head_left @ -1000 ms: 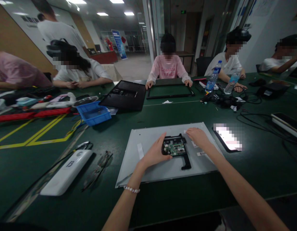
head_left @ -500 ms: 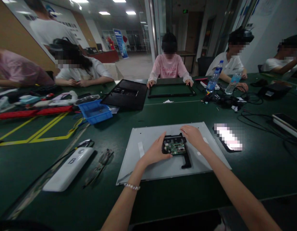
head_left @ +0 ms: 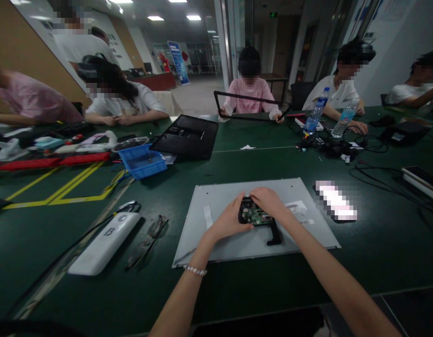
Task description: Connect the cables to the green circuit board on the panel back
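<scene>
A grey metal panel lies flat on the green table in front of me. On its middle sits a black bracket with a green circuit board. My left hand curls round the left end of the board, thumb and fingers pressed on it. My right hand lies over the board's top and right side, fingers bent down on it. A white label is stuck on the panel just right of my right hand.
A white device marked 13 and a pair of glasses lie at my left. A lit phone rests right of the panel. A blue bin and black back cover stand farther off. Opposite, a person holds up a black frame. Cables sprawl at the right.
My right hand slid left from the panel's right part onto the circuit board. The person opposite lifted the black frame off the table. My left hand stayed on the board.
</scene>
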A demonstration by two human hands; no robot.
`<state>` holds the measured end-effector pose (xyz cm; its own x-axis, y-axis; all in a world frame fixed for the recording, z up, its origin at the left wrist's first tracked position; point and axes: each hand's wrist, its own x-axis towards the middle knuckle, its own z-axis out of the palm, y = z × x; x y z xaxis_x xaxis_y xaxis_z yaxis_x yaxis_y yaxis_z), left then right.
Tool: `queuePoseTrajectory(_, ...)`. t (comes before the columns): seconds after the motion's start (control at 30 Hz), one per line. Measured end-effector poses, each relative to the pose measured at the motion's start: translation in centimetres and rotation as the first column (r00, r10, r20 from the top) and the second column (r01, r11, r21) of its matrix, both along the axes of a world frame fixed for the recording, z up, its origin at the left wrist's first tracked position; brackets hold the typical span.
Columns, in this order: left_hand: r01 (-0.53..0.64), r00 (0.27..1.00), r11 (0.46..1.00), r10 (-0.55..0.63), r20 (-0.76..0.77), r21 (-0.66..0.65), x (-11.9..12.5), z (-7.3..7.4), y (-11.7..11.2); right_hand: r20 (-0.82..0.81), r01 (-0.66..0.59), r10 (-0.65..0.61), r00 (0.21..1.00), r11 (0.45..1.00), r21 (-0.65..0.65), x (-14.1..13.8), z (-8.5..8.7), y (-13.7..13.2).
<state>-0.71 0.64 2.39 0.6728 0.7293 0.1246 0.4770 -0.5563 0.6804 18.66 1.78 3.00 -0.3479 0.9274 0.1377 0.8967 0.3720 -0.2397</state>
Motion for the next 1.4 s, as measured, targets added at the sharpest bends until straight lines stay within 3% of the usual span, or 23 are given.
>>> queuePoseTrajectory(0.17,-0.004,1.0,1.0,0.004,-0.029,-0.001,0.0,0.4,-0.1,0.003,0.053,-0.053,0.999,0.996,0.075,1.0,0.5,-0.1)
queuePoseTrajectory(0.33,-0.017,0.998,1.0,0.016,-0.054,-0.024,-0.1,0.8,-0.2,0.079,0.228,-0.247,0.966,0.954,0.195,6.0,0.5,-1.7)
queuePoseTrajectory(0.47,-0.031,0.997,0.999,0.028,-0.077,-0.035,0.0,1.2,-0.4,0.116,0.266,-0.281,0.953,0.956,0.127,9.6,-0.9,-3.1)
queuePoseTrajectory(0.57,-0.027,0.994,1.0,0.027,-0.108,-0.005,-0.1,1.5,-0.4,0.022,0.278,-0.281,0.96,0.956,0.095,10.5,-2.3,-3.6)
queuePoseTrajectory(0.67,-0.143,0.977,0.983,0.158,-0.14,0.112,-0.4,1.8,0.0,-0.092,0.299,-0.29,0.952,0.948,0.104,10.7,-3.3,-3.7)
queuePoseTrajectory(0.73,-0.329,0.917,0.911,0.371,-0.145,0.248,-0.9,1.8,0.3,-0.14,0.31,-0.295,0.945,0.945,0.105,10.9,-3.7,-3.7)
queuePoseTrajectory(0.8,-0.484,0.807,0.79,0.569,-0.157,0.376,-1.5,1.8,0.5,-0.165,0.304,-0.286,0.944,0.947,0.1,11.1,-4.0,-3.8)
queuePoseTrajectory(0.87,-0.547,0.694,0.699,0.686,-0.218,0.461,-2.2,1.9,0.4,-0.174,0.287,-0.267,0.948,0.952,0.102,11.1,-4.1,-3.8)
queuePoseTrajectory(0.93,-0.562,0.596,0.661,0.74,-0.311,0.497,-3.0,2.2,0.4,-0.174,0.273,-0.252,0.952,0.956,0.111,11.1,-4.1,-3.9)
queuePoseTrajectory(1.03,-0.585,0.531,0.69,0.723,-0.442,0.426,-4.2,2.9,0.7,-0.174,0.268,-0.246,0.953,0.956,0.117,11.0,-3.9,-4.0)
queuePoseTrajectory(1.17,-0.58,0.581,0.764,0.63,-0.515,0.281,-5.7,2.8,1.6,-0.172,0.262,-0.241,0.955,0.959,0.111,11.0,-3.7,-4.1)
queuePoseTrajectory(1.4,-0.586,0.635,0.787,0.594,-0.494,0.191,-7.0,1.7,3.0,-0.188,0.284,-0.264,0.946,0.955,0.09,11.2,-3.8,-4.0)
